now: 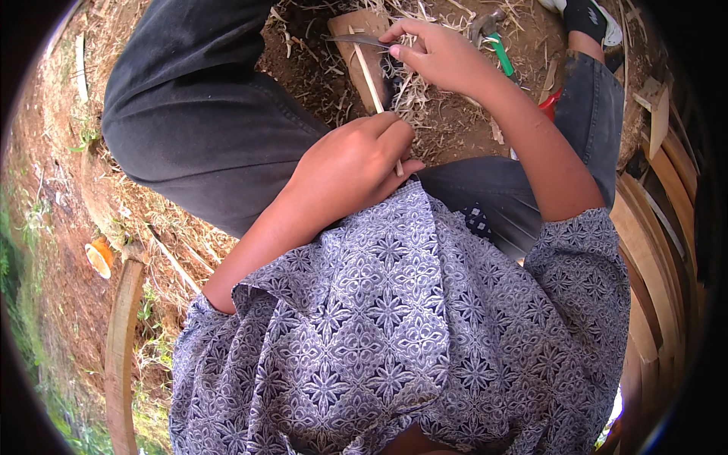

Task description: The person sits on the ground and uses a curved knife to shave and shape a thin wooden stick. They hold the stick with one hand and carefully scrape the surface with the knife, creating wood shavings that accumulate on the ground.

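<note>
My left hand is closed around the lower part of a thin pale wooden stick, close to my shirt front. The stick slants away from me, and its far end lies over a flat brown wooden board on the ground. My right hand pinches a knife between thumb and fingers. Its dark curved blade points left and crosses the stick near the far end. The knife's handle is hidden by my right hand.
Wood shavings litter the ground around the board. Beyond my right forearm lie a green-handled tool and a red object. Curved wooden strips are stacked at the right. A wooden post and an orange object are at the left.
</note>
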Motion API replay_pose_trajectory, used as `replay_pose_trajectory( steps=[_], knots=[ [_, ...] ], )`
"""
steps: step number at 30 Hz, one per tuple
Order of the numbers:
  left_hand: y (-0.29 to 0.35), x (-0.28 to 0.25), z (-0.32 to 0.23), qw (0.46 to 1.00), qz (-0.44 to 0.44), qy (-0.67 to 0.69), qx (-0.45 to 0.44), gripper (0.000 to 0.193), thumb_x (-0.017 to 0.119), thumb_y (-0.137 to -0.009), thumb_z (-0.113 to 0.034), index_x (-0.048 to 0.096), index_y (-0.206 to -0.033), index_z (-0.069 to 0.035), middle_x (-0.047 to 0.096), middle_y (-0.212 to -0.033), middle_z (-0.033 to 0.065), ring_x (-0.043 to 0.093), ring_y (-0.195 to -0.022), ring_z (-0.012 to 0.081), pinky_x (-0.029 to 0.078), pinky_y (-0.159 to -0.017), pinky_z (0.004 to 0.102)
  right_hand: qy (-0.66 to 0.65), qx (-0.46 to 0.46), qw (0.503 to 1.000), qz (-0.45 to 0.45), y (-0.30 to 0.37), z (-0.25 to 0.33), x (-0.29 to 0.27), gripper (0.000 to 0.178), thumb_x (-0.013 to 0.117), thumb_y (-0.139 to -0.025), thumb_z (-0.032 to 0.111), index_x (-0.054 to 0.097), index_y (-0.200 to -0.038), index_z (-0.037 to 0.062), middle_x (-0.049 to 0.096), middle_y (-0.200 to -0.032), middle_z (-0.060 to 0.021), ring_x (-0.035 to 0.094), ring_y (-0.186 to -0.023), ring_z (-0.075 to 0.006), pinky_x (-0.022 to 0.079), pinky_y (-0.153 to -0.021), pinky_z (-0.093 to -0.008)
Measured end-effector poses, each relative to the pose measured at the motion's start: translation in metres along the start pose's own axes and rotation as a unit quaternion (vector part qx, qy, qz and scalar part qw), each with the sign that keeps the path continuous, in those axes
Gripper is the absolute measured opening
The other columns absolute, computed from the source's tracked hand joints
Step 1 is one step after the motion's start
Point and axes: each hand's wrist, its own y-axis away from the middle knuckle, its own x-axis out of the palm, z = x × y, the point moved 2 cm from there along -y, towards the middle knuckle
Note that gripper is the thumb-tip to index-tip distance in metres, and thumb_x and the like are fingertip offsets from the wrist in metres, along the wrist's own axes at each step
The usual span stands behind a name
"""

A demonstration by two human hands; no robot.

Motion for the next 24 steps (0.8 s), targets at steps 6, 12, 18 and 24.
replay_pose_trajectory(
  steps=[6, 12, 18, 24],
  knots=[
    [0.001, 0.0, 0.002, 1.0, 0.002, 0.003, 0.0, 0.029, 0.081, -0.081, -0.016, 0.055, -0.084, -0.004, 0.06, -0.082, 0.0112, 0.066, -0.074, 0.0333, 0.053, -0.064, 0.0444, 0.054, -0.031, 0.998, 0.005, -0.027, 0.017, -0.015, 0.021, 0.066, -0.093, 0.017, 0.071, -0.107, 0.0012, 0.074, -0.098, -0.0216, 0.072, -0.092, -0.0361, 0.054, -0.081, -0.0449],
    [0.001, 0.0, 0.002, 1.0, 0.007, 0.002, -0.004, 0.029, 0.082, -0.08, -0.017, 0.056, -0.083, -0.004, 0.06, -0.082, 0.011, 0.067, -0.074, 0.0333, 0.053, -0.064, 0.0445, 0.058, -0.028, 0.998, -0.009, -0.032, 0.02, -0.013, 0.02, 0.065, -0.092, 0.016, 0.073, -0.105, 0.0024, 0.073, -0.098, -0.0226, 0.072, -0.093, -0.0376, 0.055, -0.083, -0.0448],
    [0.002, 0.001, 0.003, 1.0, 0.006, 0.007, 0.002, 0.03, 0.082, -0.08, -0.018, 0.056, -0.083, -0.004, 0.06, -0.082, 0.0106, 0.067, -0.074, 0.0331, 0.053, -0.063, 0.0445, 0.075, -0.047, 0.995, -0.049, -0.042, 0.016, -0.005, 0.02, 0.064, -0.091, 0.014, 0.074, -0.105, 0.0031, 0.074, -0.1, -0.0226, 0.072, -0.095, -0.0372, 0.056, -0.086, -0.0447],
    [0.001, -0.001, -0.001, 1.0, 0.017, 0.015, -0.001, 0.029, 0.082, -0.08, -0.018, 0.057, -0.085, -0.005, 0.061, -0.082, 0.0103, 0.067, -0.075, 0.033, 0.054, -0.064, 0.0446, -0.026, 0.001, 0.999, -0.045, -0.052, -0.014, -0.009, 0.022, 0.063, -0.095, 0.017, 0.071, -0.111, 0.0047, 0.074, -0.094, -0.0136, 0.07, -0.082, -0.0258, 0.056, -0.074, -0.0394]
  ],
)
